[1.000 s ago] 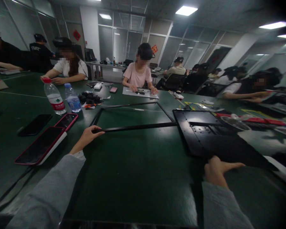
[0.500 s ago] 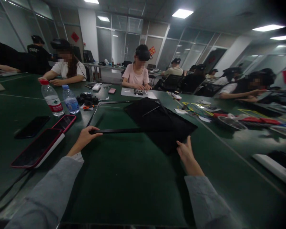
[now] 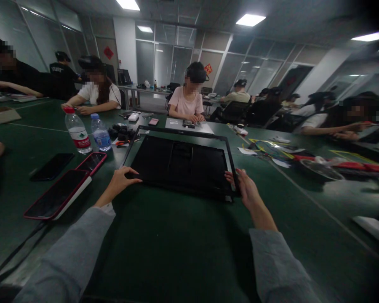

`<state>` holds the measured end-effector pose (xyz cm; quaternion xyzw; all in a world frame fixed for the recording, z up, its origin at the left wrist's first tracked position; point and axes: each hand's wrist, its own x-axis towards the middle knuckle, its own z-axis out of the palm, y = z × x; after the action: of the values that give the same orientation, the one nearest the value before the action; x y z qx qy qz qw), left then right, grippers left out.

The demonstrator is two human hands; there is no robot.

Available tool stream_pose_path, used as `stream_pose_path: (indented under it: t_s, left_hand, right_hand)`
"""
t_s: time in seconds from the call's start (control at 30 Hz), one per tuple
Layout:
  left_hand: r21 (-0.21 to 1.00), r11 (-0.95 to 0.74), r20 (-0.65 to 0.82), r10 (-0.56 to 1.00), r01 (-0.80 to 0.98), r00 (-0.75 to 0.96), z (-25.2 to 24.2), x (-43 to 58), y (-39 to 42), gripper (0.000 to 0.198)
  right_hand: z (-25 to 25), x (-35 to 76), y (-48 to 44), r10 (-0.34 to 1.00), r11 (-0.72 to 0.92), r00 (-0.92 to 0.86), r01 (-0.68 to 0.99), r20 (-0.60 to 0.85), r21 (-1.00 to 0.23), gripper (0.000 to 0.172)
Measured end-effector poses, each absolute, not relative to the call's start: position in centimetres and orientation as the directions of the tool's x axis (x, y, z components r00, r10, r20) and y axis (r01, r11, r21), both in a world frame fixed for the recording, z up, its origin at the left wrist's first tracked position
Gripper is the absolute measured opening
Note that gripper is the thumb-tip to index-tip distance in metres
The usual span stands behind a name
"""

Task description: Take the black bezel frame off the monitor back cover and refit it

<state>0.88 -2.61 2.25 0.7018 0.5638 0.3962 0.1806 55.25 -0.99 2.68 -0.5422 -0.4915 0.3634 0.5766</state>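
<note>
The green counter (image 3: pixel 183 248) spans the whole view, with several other people seated along its far and right edges.

A black rectangular panel (image 3: pixel 180 164) lies flat on the counter at centre, inside a thin black frame (image 3: pixel 189 131) whose far bar and right bar run just outside the panel's edges. The panel and frame sit just beyond both of the person's hands.

Left of the panel, near the counter's left side, lies a tablet in a red case (image 3: pixel 58 194), screen up. Just beyond it lie a smaller phone with a red rim (image 3: pixel 91 162) and a black phone (image 3: pixel 52 166), both flat and apart from the panel. Farther back stand two plastic water bottles: one with a red cap (image 3: pixel 77 132) and a shorter one with a blue cap (image 3: pixel 100 134), side by side. A cluster of small black parts (image 3: pixel 121 132) lies just right of the bottles.

The left hand (image 3: pixel 121 181) rests at the panel's near left corner, fingers curled over the edge, touching it. The right hand (image 3: pixel 248 189) is at the near right corner, fingers (image 3: pixel 232 176) extended and loosely spread against the frame's edge; whether they grip it cannot be told.
</note>
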Motion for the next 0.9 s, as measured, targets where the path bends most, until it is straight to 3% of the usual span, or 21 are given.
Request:
stream_pose_path:
  t_s: [0.13, 0.27, 0.43, 0.8, 0.9]
  left_hand:
    - [0.658, -0.315, 0.358, 0.930, 0.684, 0.084, 2.0, 1.9, -2.2, 0.038]
    - [0.603, -0.293, 0.343, 0.935, 0.742, 0.091, 1.2, 2.1, -2.0, 0.035]
    - [0.574, -0.295, 0.343, 0.934, 0.764, 0.103, 0.6, 2.0, -1.6, 0.035]
    - [0.598, -0.399, 0.370, 0.907, 0.695, 0.202, 0.5, 2.0, -1.4, 0.033]
    - [0.608, -0.387, 0.439, 0.892, 0.693, 0.113, 0.4, 2.1, -1.1, 0.038]
  right_hand:
    - [1.8, 54.5, -2.0, 0.875, 0.279, 0.229, 0.484, 0.427, -0.830, 0.061]
    - [-0.2, 53.7, -2.3, 0.810, 0.193, 0.284, 0.697, 0.513, -0.691, 0.062]
    - [-1.5, 53.2, -2.3, 0.824, 0.109, 0.320, 0.721, 0.468, -0.684, 0.065]
    - [-2.4, 54.4, -1.4, 0.840, 0.128, 0.301, 0.699, 0.452, -0.703, 0.061]
    - [-2.7, 54.9, -0.9, 0.840, 0.134, 0.288, 0.711, 0.460, -0.690, 0.063]
